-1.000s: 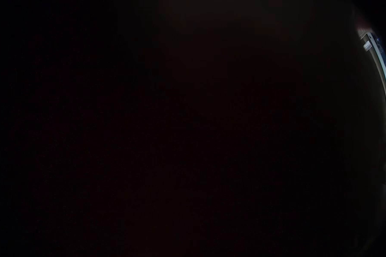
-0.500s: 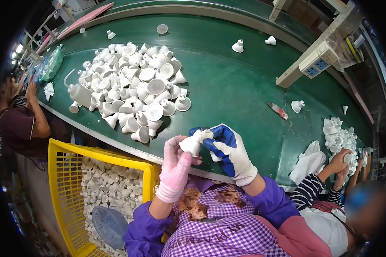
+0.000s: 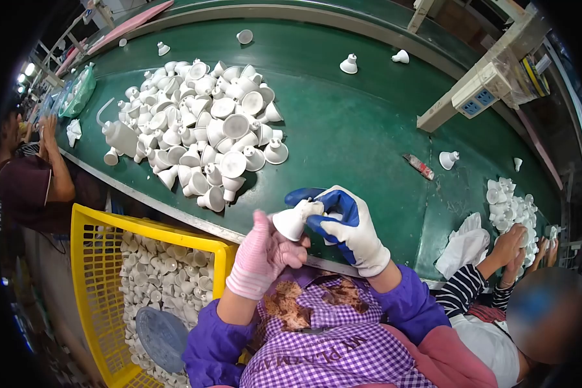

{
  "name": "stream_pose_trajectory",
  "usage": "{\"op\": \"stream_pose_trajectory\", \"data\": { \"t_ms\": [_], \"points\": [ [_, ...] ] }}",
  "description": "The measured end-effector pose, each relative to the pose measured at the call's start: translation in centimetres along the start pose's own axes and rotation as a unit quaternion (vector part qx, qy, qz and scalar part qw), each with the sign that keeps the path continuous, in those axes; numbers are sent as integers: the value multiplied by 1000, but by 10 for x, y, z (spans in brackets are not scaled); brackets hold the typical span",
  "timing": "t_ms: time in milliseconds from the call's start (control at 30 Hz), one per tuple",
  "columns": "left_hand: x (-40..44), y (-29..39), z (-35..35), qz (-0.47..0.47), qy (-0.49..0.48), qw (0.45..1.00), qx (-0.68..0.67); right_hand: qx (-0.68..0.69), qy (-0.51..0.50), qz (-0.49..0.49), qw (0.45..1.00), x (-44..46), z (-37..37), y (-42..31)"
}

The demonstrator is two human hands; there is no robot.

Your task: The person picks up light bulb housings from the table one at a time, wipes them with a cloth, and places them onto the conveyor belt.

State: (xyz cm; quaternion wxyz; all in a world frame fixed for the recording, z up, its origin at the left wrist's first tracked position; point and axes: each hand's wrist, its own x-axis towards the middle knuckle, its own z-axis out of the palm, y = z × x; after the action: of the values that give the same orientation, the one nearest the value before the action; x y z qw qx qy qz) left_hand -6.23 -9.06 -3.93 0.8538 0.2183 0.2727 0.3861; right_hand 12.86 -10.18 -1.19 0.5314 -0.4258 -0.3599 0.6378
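Note:
A white spotlight bulb housing [image 3: 288, 225] is pinched at its neck by my right hand [image 3: 352, 229], which wears a blue-and-white glove. Its wide end points down toward my left. A small whitish bit, perhaps cloth, shows between those gloved fingers; I cannot make it out. My left hand [image 3: 260, 255], in a pink striped glove with bare fingertips, is just beside the housing, thumb raised and fingers apart. Whether its fingers touch the cup's underside is hidden. Beyond my hands, a large pile of similar white housings [image 3: 223, 108] lies on the green belt [image 3: 349, 129].
A yellow crate [image 3: 152, 231] full of housings, with a bluish bowl [image 3: 163, 339] inside, stands at my left. A squeeze bottle [image 3: 119, 137] rests by the pile. At right are a red-and-white tube [image 3: 420, 167], a white cloth [image 3: 464, 246] and a co-worker's hands [image 3: 509, 249].
My left hand has loosened from the housing, its thumb coming away and its fingers spreading. The right hand keeps hold. Loose housings on the far belt have shifted left.

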Motion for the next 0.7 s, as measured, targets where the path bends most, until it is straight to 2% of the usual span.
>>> {"op": "stream_pose_trajectory", "data": {
  "t_ms": [67,167,300,367,400,467,500,567,600,667,700],
  "points": [
    [0,0,0,-123,18,985,-121,-30,-24,-38,999,0,3,1],
    [-2,5,8,-140,61,969,-196,-29,-32,-19,999,1,1,0],
    [0,2,6,-132,52,966,-214,27,4,20,999,3,9,-4],
    [0,2,7,-116,-2,946,-304,-47,17,102,993,4,9,-1],
    [0,3,4,-115,-1,946,-304,-60,4,107,992,2,10,1],
    [1,5,-3,-99,-48,951,-288,-100,-16,64,993,-1,11,6],
    [1,5,-1,-98,-47,951,-289,-125,-13,37,991,-2,13,6],
    [1,5,5,-55,-4,982,-180,-140,9,38,989,-3,17,7],
    [1,4,8,-56,-5,982,-179,-156,29,37,987,-3,19,7],
    [1,3,14,38,129,989,64,-185,39,14,982,-5,29,5],
    [1,3,17,38,128,989,65,-216,49,-8,975,-6,32,5]
  ]
}}
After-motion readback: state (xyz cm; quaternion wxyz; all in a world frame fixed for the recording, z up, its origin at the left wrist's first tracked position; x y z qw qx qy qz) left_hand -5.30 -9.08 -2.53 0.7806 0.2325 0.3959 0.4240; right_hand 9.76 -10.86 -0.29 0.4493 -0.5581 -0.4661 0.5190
